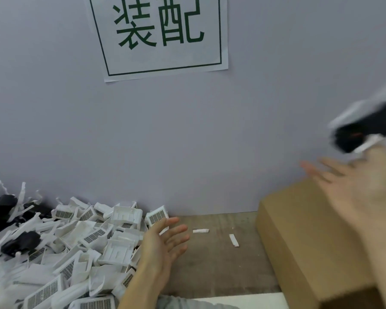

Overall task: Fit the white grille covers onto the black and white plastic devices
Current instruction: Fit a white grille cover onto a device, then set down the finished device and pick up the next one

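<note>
Right hand (pixel 363 192) is open, fingers spread, above the box (pixel 299 241). A blurred black-and-white device (pixel 361 134) is in the air just beyond its fingertips, apparently tossed toward the box; contact cannot be told. Left hand (pixel 163 244) is open, empty, beside the cover pile (pixel 76 246) at left on the worktop (pixel 214 264). Advice: reach left for one cover, check the grille faces out, seat it evenly.
</note>
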